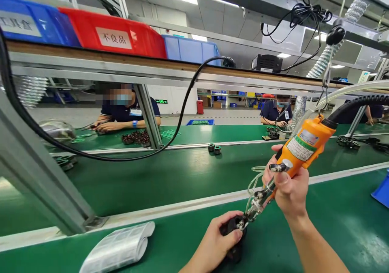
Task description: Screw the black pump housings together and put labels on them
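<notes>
Screwdriver [300, 146] slants lengthwise, pointing down and left

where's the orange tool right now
In the head view, the orange tool is right of centre, gripped in the right hand and slanting down toward the black part in the left hand.

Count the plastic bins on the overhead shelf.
3: a blue bin at the picture's left edge, a red bin just right of it, and a light-blue bin right of the red one. More may lie out of view.
</notes>
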A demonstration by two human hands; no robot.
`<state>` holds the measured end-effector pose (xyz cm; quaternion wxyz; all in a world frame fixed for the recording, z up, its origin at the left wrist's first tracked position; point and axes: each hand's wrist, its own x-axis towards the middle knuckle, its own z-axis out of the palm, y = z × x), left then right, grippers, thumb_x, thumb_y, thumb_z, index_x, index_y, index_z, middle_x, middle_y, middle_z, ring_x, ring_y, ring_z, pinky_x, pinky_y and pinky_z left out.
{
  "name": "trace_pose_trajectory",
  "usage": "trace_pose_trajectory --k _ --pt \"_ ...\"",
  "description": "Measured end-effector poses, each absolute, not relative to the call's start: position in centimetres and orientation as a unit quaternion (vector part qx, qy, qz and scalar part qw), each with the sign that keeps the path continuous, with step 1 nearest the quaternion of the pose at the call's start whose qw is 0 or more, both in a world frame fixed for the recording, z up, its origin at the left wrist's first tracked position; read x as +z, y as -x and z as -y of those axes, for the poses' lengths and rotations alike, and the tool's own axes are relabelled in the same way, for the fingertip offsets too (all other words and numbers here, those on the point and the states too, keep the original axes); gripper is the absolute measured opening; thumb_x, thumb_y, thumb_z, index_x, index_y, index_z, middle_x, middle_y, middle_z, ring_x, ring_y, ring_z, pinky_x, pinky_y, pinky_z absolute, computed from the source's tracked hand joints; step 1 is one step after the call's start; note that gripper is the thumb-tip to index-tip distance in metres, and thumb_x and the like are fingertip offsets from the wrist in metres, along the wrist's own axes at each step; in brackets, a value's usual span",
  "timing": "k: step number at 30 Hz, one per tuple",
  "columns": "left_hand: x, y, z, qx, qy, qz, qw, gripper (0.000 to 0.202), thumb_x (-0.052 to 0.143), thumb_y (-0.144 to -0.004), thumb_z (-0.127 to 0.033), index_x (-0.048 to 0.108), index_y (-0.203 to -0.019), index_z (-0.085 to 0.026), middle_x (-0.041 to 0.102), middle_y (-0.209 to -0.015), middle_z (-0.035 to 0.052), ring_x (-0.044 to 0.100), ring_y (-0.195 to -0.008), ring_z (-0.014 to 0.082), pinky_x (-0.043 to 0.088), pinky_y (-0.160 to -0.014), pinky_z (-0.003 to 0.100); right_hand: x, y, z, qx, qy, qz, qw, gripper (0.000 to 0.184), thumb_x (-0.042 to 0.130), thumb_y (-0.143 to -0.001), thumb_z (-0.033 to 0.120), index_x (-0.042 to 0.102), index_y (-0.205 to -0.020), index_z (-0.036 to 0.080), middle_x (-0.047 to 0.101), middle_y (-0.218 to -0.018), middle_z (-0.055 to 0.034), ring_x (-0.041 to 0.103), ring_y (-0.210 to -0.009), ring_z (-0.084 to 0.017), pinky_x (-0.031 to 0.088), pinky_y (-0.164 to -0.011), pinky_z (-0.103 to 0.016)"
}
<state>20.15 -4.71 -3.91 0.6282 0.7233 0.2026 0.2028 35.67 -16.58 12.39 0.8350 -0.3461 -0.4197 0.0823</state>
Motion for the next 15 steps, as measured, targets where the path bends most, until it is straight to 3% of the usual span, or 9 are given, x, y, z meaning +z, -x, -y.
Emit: trace_pose_trajectory --k 5,10,15 --pt "-4.3 -20.2 4.7 0.211 -0.708 -0.208 0.641 0.063 0.083 -0.072 -0.057 0.077 -0.12 -0.017 0.069 -0.095 0.0048 0.054 -0.088 0.0232 0.044 -0.081 0.032 12.1 -35.7 16.6 0.071 0.374 0.424 0.822 0.062 0.092 -0.075 0.049 0.06 -0.122 0.024 0.054 -0.081 0.0027 0.048 -0.057 -0.011 0.043 -0.051 -0.026" --pt "-4.0 -20.3 5.0 0.213 -0.705 -0.191 0.649 0.062 0.083 -0.074 -0.058 0.078 -0.119 -0.016 0.068 -0.093 0.0035 0.054 -0.088 0.0226 0.044 -0.082 0.031 12.9 -34.1 15.7 0.06 0.41 0.43 0.802 0.047 0.087 -0.071 0.035 0.06 -0.107 0.022 0.052 -0.071 0.005 0.045 -0.053 -0.009 0.041 -0.049 -0.024" --pt "-3.4 -20.4 5.4 0.216 -0.702 -0.167 0.658 0.051 0.08 -0.077 -0.056 0.078 -0.104 -0.013 0.059 -0.081 0.0004 0.044 -0.078 0.0179 0.037 -0.072 0.028 13.4 -32.2 14.2 0.065 0.434 0.436 0.786 0.042 0.083 -0.064 0.029 0.057 -0.096 0.022 0.045 -0.057 0.0099 0.039 -0.048 -0.008 0.039 -0.046 -0.022"
